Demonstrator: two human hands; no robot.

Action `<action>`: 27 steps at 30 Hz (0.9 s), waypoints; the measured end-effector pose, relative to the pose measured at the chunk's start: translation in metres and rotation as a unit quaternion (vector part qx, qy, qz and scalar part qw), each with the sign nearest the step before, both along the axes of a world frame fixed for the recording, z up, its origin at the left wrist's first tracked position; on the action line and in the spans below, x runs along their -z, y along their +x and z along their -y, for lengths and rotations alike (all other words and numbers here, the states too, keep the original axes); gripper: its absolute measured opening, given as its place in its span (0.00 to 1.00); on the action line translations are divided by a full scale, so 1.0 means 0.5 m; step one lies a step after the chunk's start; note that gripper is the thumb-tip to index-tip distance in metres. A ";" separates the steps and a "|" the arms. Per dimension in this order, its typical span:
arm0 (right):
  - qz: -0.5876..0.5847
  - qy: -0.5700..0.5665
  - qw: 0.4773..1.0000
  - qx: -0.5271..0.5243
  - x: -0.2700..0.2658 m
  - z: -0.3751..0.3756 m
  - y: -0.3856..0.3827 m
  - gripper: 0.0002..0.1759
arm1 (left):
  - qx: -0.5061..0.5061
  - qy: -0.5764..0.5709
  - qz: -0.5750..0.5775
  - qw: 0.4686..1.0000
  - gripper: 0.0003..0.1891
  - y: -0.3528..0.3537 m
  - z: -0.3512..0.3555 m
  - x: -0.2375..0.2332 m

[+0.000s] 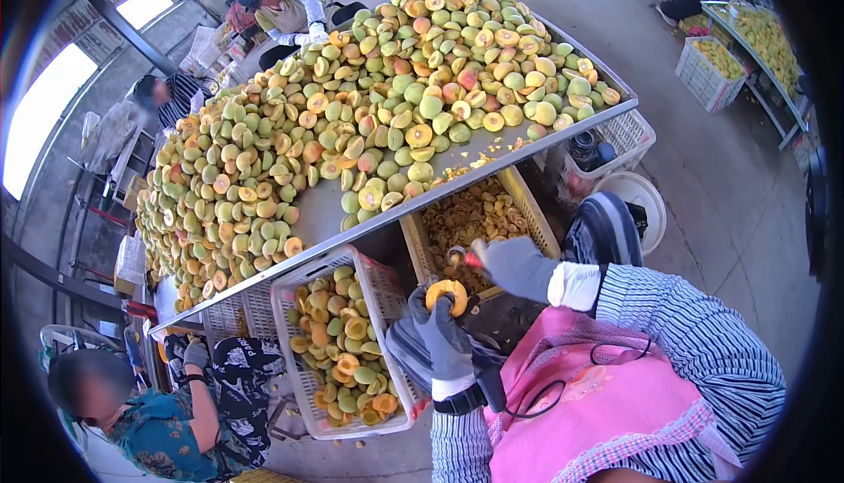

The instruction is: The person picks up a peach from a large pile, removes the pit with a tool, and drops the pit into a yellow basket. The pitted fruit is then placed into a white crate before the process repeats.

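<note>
The grey-gloved left hand (442, 339) pinches a hollowed orange fruit half (456, 290), apparently keeping its rim exposed; the grey-gloved right hand (520, 268), set apart, grips a red-handled metal tool (473, 260) (the yellow plastic crate (531, 207) below presumably catches scraps).

Overexposed windows (46, 118) upper left; fisheye bowing; corners black.

A small gap lies open between the peach half (447, 297) in the left hand (442, 338) and the red tool (473, 260) in the right hand (520, 269). Ahead, the edge of the metal table (404, 217) blocks the way. The left leg (406, 348) stands between the left hand and the white crate (380, 283).
</note>
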State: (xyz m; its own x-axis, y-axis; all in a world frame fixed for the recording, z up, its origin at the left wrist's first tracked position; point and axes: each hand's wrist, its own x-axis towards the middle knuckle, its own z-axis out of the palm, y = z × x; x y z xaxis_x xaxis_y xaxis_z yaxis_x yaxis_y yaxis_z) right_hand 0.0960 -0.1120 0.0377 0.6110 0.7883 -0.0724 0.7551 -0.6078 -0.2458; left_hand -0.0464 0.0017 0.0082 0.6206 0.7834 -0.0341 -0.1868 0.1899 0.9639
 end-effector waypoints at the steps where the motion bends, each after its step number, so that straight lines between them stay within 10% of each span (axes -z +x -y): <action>1: -0.050 0.019 0.998 0.032 0.037 0.005 0.041 0.16 | -0.001 -0.032 0.000 0.999 0.19 -0.006 0.009 -0.030; 12: -0.183 0.152 0.968 0.073 0.114 0.025 0.151 0.25 | -0.144 0.147 -0.183 0.961 0.35 -0.246 -0.411 -0.124; 18: -0.215 0.162 0.963 0.008 0.135 -0.003 0.131 0.27 | 0.010 0.265 -0.265 0.927 0.38 0.186 -0.438 -0.123; 21: -0.212 0.178 0.961 0.015 0.141 0.011 0.133 0.27 | 0.024 0.441 -0.527 0.726 0.45 0.345 -0.428 -0.066; 27: -0.225 0.172 0.958 0.051 0.111 0.047 0.146 0.26 | -0.031 0.433 -0.421 0.796 0.22 0.334 -0.384 0.001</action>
